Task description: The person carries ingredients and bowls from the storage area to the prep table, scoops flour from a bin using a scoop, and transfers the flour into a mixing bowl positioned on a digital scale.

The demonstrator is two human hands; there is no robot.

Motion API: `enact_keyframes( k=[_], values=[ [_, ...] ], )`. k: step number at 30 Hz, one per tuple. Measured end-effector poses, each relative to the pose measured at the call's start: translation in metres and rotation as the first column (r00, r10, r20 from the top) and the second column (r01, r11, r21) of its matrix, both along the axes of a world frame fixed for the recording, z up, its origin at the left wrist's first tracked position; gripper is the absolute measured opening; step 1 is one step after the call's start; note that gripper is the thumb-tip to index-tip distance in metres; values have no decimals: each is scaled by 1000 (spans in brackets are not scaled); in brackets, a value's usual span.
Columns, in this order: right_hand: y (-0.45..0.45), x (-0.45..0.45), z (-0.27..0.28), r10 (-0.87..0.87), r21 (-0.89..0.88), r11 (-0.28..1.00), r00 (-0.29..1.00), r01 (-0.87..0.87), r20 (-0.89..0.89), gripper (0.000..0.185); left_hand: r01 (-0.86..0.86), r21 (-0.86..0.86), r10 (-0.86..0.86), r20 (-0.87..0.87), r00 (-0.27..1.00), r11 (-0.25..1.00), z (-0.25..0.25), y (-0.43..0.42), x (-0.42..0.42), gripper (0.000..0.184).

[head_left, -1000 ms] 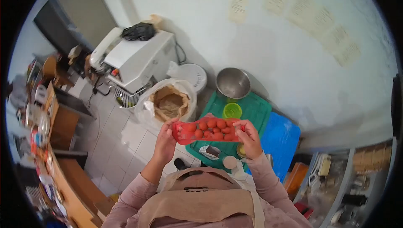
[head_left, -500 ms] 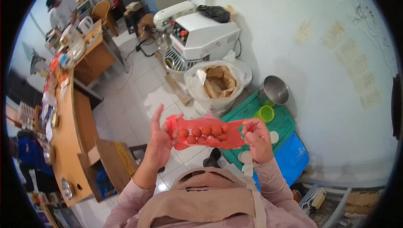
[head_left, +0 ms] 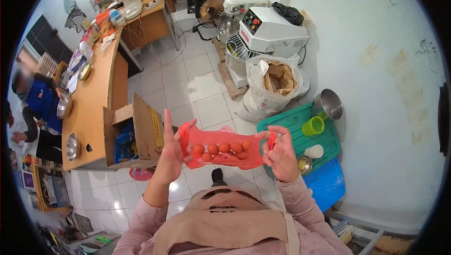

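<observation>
A see-through red plastic bag (head_left: pixel 253 154) hangs stretched between my two hands at chest height. Several brown eggs (head_left: pixel 224 148) lie inside it in uneven rows. My left hand (head_left: pixel 171 154) grips the bag's left end, with its index finger pointing up, away from the plastic. At the other end, my right hand (head_left: pixel 283 156) pinches a bunched strip of the bag between thumb and fingers. Below the bag, part of my foot (head_left: pixel 217 176) shows on the tiled floor.
Left stands a long wooden table (head_left: pixel 94 123) with metal bowls (head_left: pixel 73 146) and an open cardboard box (head_left: pixel 145 126) beside it. People in blue and white stand behind it. Ahead are a dough mixer (head_left: pixel 268 29) and a flour sack (head_left: pixel 279 79). A green lid (head_left: pixel 300 135) lies right.
My view has swung left, bringing more of the table and the people behind it into sight. The bag of eggs stays stretched between my hands.
</observation>
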State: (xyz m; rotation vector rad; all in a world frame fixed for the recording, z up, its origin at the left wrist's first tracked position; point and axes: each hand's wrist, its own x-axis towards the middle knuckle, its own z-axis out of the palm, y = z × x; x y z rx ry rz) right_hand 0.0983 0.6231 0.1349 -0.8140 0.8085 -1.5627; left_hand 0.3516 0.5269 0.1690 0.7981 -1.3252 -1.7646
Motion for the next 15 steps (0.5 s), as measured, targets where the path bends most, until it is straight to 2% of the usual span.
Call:
enact_keyframes(
  k=[2,5,8,9,12,15],
  values=[
    [15,1,-9,47,2,999,998,-47,-32,54,-5,-28,4,-14,1000,1000,-10,17,8,99],
    [35,-1,-22,107,-6,994,989,-108,-104,53,-114,-33,115,36,993,993,-22,43,6,92],
    [61,4,-32,159,0,987,978,-161,-131,50,-153,-71,153,-9,988,986,-47,59,8,82],
    [67,4,-36,180,-4,983,973,-182,-144,49,-207,-97,214,70,974,974,-52,63,4,75],
    [85,1,-44,217,9,976,960,-219,-176,48,-229,-24,229,2,973,973,-70,69,0,71],
    [99,6,-60,199,44,980,971,-195,-136,47,-188,-50,192,100,976,981,-81,74,-4,72]
  ],
)
